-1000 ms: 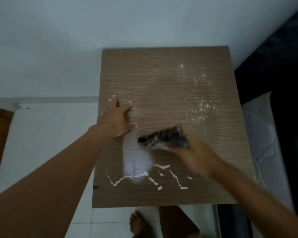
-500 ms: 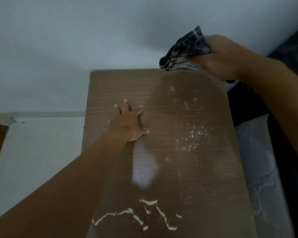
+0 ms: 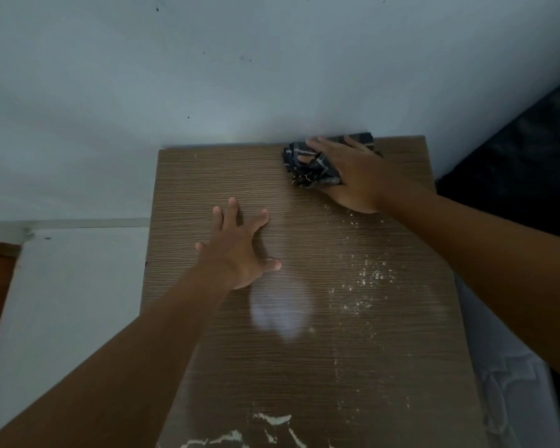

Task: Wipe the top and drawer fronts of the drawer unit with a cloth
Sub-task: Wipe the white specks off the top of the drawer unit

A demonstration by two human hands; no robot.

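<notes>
your right hand [image 3: 353, 176] presses a crumpled dark checked cloth [image 3: 307, 166] flat under its fingers, closed over it, at the far edge of the drawer unit [image 3: 304, 367] top by the wall. your left hand [image 3: 240, 250] lies open, fingers spread, bracing on the ribbed woodgrain laminate. you look to be wiping the top; pale crumbs [image 3: 366, 279] lie nearer you than the cloth, white chipped patches [image 3: 269, 418] nearer still. a pull back towards you seems next; the drawer fronts are out of view
</notes>
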